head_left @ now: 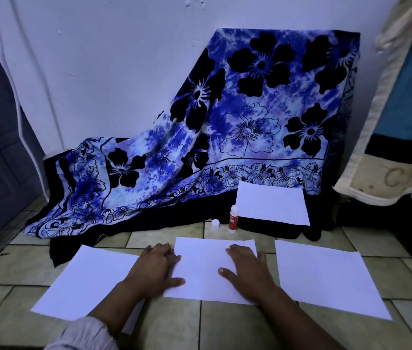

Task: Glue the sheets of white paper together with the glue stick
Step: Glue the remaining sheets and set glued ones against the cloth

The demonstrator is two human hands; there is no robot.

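- The middle sheet (205, 269) lies on the floor (225, 324), low in the center of the frame.
- The left hand (154, 266) and right hand (245, 269) rest open on it, holding nothing.
- The glue stick (232, 219) stands just above it, with its cap (215, 223) beside it.

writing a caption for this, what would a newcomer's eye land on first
The big blue flowered cloth draped against the back wall strikes first. Next, the left hand and right hand rest on the middle white sheet on the tiled floor, a glue stick standing behind.
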